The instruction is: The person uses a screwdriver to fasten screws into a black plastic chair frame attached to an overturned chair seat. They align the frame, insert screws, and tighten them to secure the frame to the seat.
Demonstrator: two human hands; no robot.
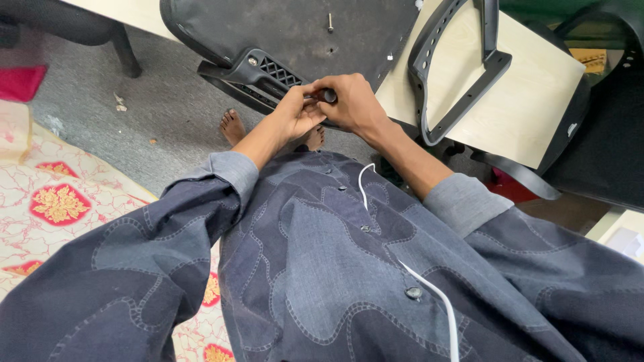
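Two hands meet at the edge of the upturned chair seat: the left hand (295,112) and the right hand (352,102), closed together around one dark tool handle (327,96). There is one chair seat (302,30), lying underside up on one pale desk (530,100). One screw (330,22) stands upright on the seat, above the hands. One black armrest frame (463,74) lies to the right of the seat. Two bare feet (232,126) show below the seat. One white cable (429,288) runs down the shirt. One patterned floor mat (60,201) lies left of the seat.
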